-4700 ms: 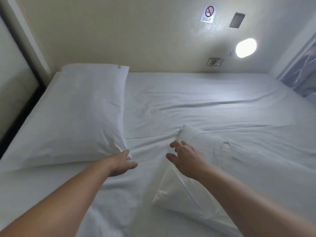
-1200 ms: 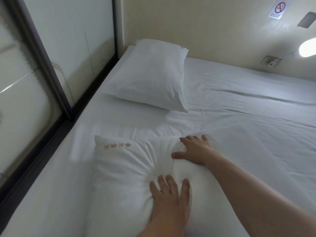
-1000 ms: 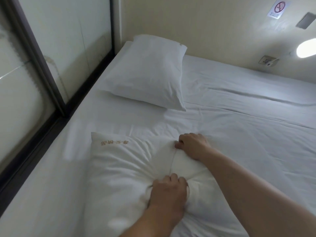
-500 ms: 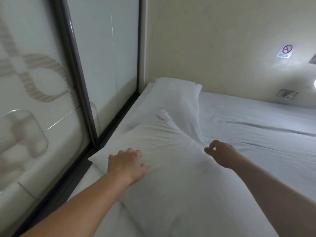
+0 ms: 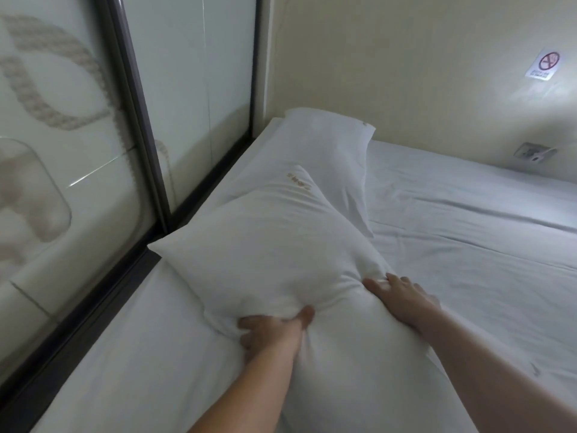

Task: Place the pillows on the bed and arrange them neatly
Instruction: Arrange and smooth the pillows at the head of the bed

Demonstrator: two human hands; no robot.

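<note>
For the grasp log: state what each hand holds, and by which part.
Both hold the embroidered pillow by its near end: the left hand clutches bunched fabric at the left edge; the right hand grips the right edge, thumb on top.

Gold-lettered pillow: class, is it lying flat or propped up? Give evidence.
Propped up: the gold-lettered pillow slopes, far end overlapping the far pillow, near part gripped by the left hand and right hand.
</note>
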